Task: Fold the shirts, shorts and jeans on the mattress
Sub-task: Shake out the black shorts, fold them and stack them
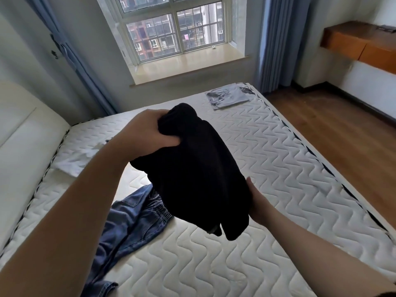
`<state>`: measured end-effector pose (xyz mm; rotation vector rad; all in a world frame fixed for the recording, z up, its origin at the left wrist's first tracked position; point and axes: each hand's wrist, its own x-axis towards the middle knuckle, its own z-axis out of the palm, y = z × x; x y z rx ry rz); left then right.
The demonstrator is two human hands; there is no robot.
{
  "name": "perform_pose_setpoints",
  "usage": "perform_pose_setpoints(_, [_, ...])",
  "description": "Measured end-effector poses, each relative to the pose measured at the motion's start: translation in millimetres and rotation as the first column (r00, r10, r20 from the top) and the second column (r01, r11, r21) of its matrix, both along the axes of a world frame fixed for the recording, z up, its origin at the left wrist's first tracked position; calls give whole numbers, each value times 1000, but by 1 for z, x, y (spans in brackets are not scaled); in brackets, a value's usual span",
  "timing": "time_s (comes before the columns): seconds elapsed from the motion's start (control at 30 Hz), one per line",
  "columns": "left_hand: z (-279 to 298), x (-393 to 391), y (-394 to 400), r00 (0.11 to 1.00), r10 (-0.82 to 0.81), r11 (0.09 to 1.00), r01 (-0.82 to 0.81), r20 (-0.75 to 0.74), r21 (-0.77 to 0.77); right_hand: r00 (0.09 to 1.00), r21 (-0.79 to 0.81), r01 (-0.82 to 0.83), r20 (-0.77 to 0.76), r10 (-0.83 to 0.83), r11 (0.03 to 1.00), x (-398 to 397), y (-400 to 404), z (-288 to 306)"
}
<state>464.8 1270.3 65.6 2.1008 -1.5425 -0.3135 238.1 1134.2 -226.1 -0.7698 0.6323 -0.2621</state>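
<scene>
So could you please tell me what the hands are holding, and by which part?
Both hold a black garment above the mattress: the left hand grips its bunched top end, and the right hand supports its lower right edge.

Daylit and fairly bright, lit from the window ahead. Soft shadow under the dark garment, itself nearly featureless black. Mild sheen across the sill. Wide-angle bending at the edges; slight softness throughout.

Two bare forearms, no sleeves; hands: left, right, ungloved.
</scene>
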Motion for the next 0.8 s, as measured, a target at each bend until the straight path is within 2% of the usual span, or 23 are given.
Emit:
perform_pose_setpoints(0.07, [0,-1,1,1000,0,1000,0,7,-6,998,75,-33,59,29,997,-3,-12,-1])
perform_pose_setpoints(0.2, [-1,1,3,999,-52,999,52,2,2,998,170,-49,56,40,984,-4,-30,-3])
perform_pose_setpoints(0.27, [-3,6,6,999,-52,999,52,0,-2,993,115,-114,-9,116,987,-4,-36,-2])
perform_pose_setpoints(0.37, [-7,16,9,999,-43,999,43,-4,-14,940,26,-302,-161,302,953,-7,-40,0])
perform_pose_setpoints(0.43, [-12,22,12,999,-42,999,42,-17,-27,929,31,-338,-148,338,941,-10,-38,2])
perform_pose_setpoints(0.5, [-18,29,15,999,-34,999,33,-37,-42,971,11,-206,-124,206,979,-11,-36,3])
perform_pose_setpoints(0.6, [-30,45,23,997,7,999,-11,-77,-52,993,2,104,-63,-104,995,-13,-37,4])
perform_pose_setpoints(0.7, [-46,59,32,993,1,999,-5,-120,-38,983,7,173,55,-173,985,-21,-42,8])
perform_pose_setpoints(0.8, [-67,70,37,985,0,1000,0,-170,0,964,-47,259,73,-255,965,-37,-52,9])
